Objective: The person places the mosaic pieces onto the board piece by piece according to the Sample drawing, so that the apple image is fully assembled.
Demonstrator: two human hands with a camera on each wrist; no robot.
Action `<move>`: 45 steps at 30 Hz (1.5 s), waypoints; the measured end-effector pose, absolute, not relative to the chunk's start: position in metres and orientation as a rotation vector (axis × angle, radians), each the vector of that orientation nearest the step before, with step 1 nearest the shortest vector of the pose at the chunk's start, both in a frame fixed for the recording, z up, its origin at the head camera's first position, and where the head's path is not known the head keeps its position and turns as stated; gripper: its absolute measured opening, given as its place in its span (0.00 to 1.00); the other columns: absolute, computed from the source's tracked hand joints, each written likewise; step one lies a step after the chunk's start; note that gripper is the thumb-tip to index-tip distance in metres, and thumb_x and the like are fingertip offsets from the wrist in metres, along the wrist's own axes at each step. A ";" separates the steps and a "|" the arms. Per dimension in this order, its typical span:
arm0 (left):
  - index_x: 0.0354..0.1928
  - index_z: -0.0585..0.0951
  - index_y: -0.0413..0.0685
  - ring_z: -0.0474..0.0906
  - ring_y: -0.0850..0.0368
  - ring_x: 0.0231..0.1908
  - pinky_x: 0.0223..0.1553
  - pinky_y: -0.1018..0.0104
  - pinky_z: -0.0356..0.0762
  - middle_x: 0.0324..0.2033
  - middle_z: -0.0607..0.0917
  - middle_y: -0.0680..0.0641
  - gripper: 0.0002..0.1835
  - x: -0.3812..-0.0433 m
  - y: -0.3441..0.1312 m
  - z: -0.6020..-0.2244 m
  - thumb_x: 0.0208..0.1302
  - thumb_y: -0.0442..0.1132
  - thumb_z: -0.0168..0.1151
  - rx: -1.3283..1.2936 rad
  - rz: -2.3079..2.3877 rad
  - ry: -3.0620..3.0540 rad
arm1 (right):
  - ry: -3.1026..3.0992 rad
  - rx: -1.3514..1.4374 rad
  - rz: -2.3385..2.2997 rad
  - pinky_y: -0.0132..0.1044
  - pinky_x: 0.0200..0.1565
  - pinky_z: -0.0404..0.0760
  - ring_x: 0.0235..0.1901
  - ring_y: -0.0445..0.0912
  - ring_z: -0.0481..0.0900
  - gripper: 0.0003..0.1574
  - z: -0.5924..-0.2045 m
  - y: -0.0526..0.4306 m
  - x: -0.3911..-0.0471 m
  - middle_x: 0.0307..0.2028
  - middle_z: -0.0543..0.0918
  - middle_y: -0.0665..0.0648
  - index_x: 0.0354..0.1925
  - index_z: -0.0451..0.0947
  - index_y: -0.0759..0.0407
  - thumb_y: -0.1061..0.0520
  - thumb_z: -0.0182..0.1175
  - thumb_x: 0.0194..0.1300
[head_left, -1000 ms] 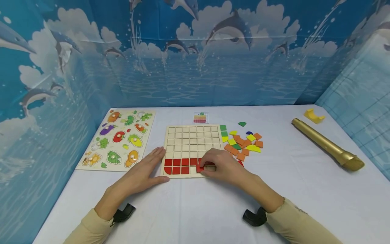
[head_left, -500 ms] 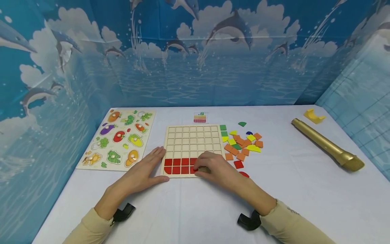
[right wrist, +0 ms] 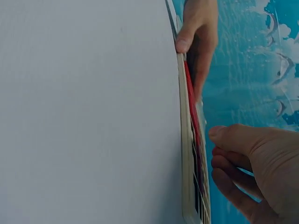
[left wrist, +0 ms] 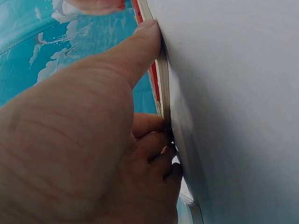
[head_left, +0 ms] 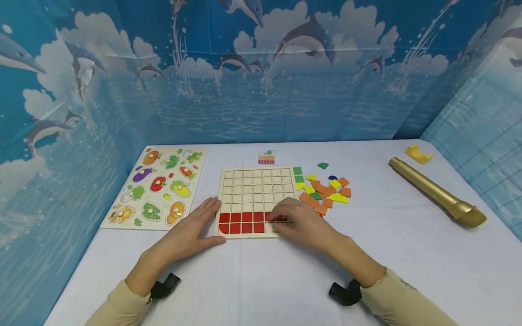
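Observation:
A wooden grid board [head_left: 261, 185] lies on the white table, with red tiles [head_left: 246, 217] filling cells of its two nearest rows. The bottom left one has a rounded corner. My left hand [head_left: 187, 234] rests with extended fingers along the board's left edge; its thumb [left wrist: 147, 35] touches the near edge in the left wrist view. Over the right part of the red rows is my right hand [head_left: 303, 222], which hides some cells. In the right wrist view its fingers [right wrist: 229, 182] are loosely bent, apart from the thumb, and no tile shows between them.
Loose orange [head_left: 328, 192], yellow and green pieces lie right of the board. A small pattern card [head_left: 267, 157] is behind it. The vegetable puzzle [head_left: 159, 185] lies left; a gold microphone [head_left: 438, 192] and yellow stand [head_left: 419, 154] are at right.
My right hand brought a red tile to the bottom row's fourth cell, where it now lies, then drew back rightward. My left hand has stayed at the board's edge.

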State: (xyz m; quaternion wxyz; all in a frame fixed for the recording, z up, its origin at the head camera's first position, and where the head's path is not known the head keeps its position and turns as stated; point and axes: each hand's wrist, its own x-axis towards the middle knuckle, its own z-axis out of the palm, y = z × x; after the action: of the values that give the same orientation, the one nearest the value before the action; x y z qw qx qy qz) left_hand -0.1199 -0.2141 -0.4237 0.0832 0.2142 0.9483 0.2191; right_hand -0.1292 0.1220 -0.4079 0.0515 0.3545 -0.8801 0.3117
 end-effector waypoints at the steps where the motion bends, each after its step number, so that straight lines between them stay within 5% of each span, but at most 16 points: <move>1: 0.84 0.56 0.47 0.49 0.45 0.84 0.79 0.41 0.60 0.84 0.55 0.45 0.56 -0.120 -0.214 -0.424 0.63 0.63 0.73 0.639 0.653 2.830 | -2.673 1.071 0.952 0.36 0.48 0.86 0.45 0.41 0.83 0.10 -0.407 0.127 -0.129 0.42 0.89 0.45 0.45 0.90 0.52 0.57 0.76 0.65; 19: 0.84 0.56 0.47 0.49 0.44 0.84 0.79 0.41 0.59 0.84 0.55 0.46 0.56 -0.120 -0.216 -0.424 0.64 0.63 0.72 0.650 0.649 2.824 | -2.766 0.796 0.845 0.42 0.44 0.90 0.39 0.39 0.86 0.18 -0.404 0.213 -0.123 0.40 0.89 0.45 0.45 0.90 0.51 0.65 0.79 0.57; 33: 0.84 0.56 0.47 0.49 0.45 0.84 0.79 0.41 0.59 0.84 0.55 0.46 0.56 -0.121 -0.215 -0.425 0.64 0.64 0.72 0.658 0.656 2.835 | -2.857 0.857 0.771 0.29 0.35 0.83 0.33 0.37 0.79 0.19 -0.409 0.218 -0.121 0.42 0.89 0.44 0.46 0.89 0.49 0.61 0.81 0.56; 45: 0.84 0.56 0.47 0.49 0.45 0.84 0.79 0.41 0.59 0.84 0.56 0.46 0.56 -0.120 -0.215 -0.424 0.63 0.63 0.73 0.646 0.665 2.830 | -2.869 0.866 0.778 0.29 0.33 0.81 0.31 0.35 0.76 0.19 -0.409 0.217 -0.121 0.34 0.84 0.40 0.45 0.89 0.48 0.61 0.82 0.55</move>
State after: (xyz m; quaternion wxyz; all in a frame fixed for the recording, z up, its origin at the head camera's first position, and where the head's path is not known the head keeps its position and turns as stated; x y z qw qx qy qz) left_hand -0.1199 -0.2148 -0.4243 0.0818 0.2162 0.9471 0.2225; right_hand -0.1207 0.2167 -0.4091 0.0227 0.2797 -0.9264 0.2511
